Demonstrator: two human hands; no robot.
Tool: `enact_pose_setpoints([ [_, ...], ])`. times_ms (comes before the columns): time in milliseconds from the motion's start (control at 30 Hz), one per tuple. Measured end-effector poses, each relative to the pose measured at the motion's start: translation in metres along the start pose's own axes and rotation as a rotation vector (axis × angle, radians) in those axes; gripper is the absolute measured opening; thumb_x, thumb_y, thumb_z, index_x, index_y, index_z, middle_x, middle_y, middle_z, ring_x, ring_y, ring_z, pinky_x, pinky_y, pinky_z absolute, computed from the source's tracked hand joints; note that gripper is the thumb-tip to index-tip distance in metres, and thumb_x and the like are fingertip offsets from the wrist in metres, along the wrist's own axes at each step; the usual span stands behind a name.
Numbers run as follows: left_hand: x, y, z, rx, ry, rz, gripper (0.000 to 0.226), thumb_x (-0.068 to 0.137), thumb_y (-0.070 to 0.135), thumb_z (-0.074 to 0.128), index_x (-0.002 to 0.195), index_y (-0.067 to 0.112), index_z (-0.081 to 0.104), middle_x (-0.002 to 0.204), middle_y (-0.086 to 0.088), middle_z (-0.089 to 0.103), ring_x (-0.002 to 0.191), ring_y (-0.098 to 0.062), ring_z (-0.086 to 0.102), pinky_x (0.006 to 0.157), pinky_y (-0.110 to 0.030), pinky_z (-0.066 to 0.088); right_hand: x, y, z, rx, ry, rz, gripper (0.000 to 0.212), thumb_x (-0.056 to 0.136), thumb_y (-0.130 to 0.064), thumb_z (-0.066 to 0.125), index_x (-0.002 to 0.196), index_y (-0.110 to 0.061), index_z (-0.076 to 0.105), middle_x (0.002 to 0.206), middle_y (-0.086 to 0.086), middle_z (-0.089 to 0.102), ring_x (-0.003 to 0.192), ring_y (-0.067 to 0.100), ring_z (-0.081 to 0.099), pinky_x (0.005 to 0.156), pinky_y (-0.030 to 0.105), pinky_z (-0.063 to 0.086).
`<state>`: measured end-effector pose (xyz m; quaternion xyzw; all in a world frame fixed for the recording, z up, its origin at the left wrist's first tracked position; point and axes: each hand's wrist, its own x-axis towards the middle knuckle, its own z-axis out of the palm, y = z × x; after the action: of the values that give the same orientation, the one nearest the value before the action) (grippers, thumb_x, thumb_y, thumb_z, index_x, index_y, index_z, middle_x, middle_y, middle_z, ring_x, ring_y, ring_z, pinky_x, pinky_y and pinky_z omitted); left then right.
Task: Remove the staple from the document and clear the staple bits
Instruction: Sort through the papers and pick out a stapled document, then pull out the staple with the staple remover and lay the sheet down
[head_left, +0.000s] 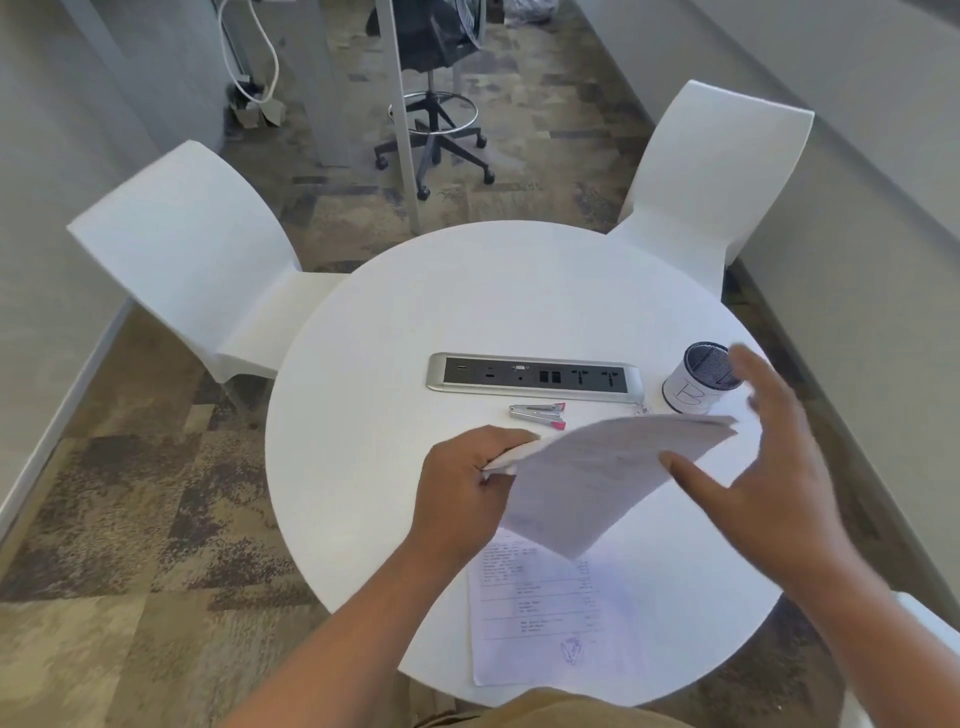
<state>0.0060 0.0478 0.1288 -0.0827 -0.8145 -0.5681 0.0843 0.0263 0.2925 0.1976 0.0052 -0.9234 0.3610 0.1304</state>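
My left hand (460, 488) pinches the left corner of a paper document (597, 478) and holds it lifted above the round white table (374, 415). My right hand (758, 467) hovers open to the right of the sheets, fingers spread and blurred, its thumb near the paper's right edge. A second printed sheet (550, 613) lies flat on the table under the lifted one. A metal staple remover with pink tips (537, 414) lies just beyond the papers. A few tiny staple bits (640, 409) rest on the table near the cup.
A silver power and socket strip (535, 378) is set into the table's middle. A white cup with a dark mesh inside (698, 379) stands at the right. Two white chairs (197, 249) (717, 171) flank the table; a black office stool (436, 104) stands beyond.
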Motion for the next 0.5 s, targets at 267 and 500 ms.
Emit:
enact_pose_setpoints([
  [267, 0.023, 0.037, -0.025, 0.266, 0.142, 0.541, 0.041, 0.083, 0.018, 0.078, 0.122, 0.011, 0.067, 0.125, 0.001, 0.068, 0.124, -0.013, 0.059, 0.106, -0.034, 0.044, 0.020, -0.010, -0.019, -0.062, -0.229, -0.172, 0.039, 0.086, -0.007, 0.068, 0.094, -0.044, 0.074, 0.089, -0.033, 0.071, 0.085, -0.006, 0.068, 0.075, 0.016, 0.051],
  [500, 0.014, -0.017, -0.068, -0.383, 0.051, -0.437, 0.101, 0.050, 0.052, 0.094, 0.136, 0.016, 0.054, 0.138, -0.003, 0.063, 0.126, -0.015, 0.060, 0.104, -0.038, 0.050, -0.008, 0.040, 0.005, 0.636, -0.208, 0.340, 0.040, 0.061, -0.056, 0.084, 0.082, -0.022, 0.079, 0.090, 0.004, 0.078, 0.080, 0.024, 0.075, 0.068, 0.037, 0.062],
])
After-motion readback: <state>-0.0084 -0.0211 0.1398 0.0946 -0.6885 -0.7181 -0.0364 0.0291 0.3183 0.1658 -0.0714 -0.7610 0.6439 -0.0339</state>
